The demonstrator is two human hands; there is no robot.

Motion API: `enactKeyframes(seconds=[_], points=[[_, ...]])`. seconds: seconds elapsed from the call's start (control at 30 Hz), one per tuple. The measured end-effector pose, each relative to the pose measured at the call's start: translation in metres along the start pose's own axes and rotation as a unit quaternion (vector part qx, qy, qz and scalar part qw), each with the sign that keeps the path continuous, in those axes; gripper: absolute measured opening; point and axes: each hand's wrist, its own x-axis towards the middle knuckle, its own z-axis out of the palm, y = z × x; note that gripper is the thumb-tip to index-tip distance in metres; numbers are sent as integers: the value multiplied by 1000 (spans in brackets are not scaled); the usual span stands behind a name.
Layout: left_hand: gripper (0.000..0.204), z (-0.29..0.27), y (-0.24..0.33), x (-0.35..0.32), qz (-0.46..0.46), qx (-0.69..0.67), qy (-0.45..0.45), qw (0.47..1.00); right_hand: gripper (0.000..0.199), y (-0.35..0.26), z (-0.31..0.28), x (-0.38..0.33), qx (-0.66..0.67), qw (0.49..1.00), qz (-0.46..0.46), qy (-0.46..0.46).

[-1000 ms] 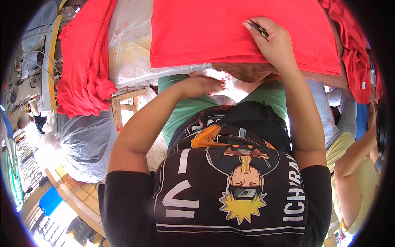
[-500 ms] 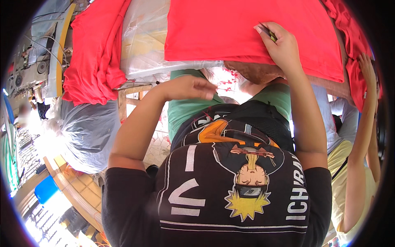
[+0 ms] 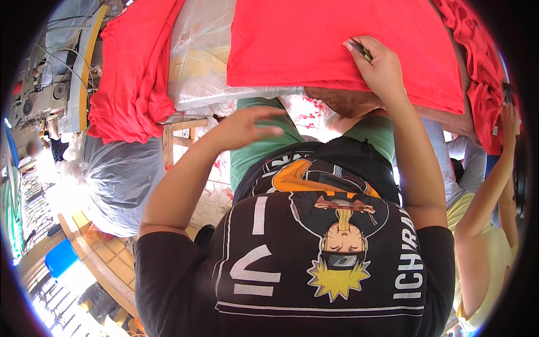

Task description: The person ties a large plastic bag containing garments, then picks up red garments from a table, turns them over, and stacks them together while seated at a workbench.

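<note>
A red shirt (image 3: pixel 297 48) lies spread flat on the table in front of me, its hem toward me. Over its right part, my right hand (image 3: pixel 377 64) is closed around small thread snips (image 3: pixel 361 49) with a dark tip and a yellowish part showing. Most of the snips is hidden in the palm. My left hand (image 3: pixel 250 126) hovers above my lap, below the table's edge, fingers apart and nothing in them.
A pile of red garments (image 3: pixel 132 78) hangs over the table's left side, beside clear plastic sheeting (image 3: pixel 199 50). Below it sits a tied plastic bag (image 3: pixel 120 185). At right, a co-worker's hand (image 3: pixel 509 121) is at more red cloth (image 3: pixel 477 67). A sewing machine (image 3: pixel 48 90) stands far left.
My left hand has shifted left and its fingers have spread. The right hand, still holding the snips, has moved slightly left. The co-worker's hand has lowered.
</note>
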Motion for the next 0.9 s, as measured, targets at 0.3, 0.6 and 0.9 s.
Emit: enactKeyframes(seconds=[0.3,0.6,0.9], points=[[22,31,45,2,150,-20,-179,972,20,-1,-1,0,-3,1000,15,-3],[35,-25,-74,-31,-160,394,-16,905,20,-1,2,1,22,1000,13,5],[33,10,-49,-23,-130,-53,-225,964,19,-3,1,0,12,1000,23,-6]])
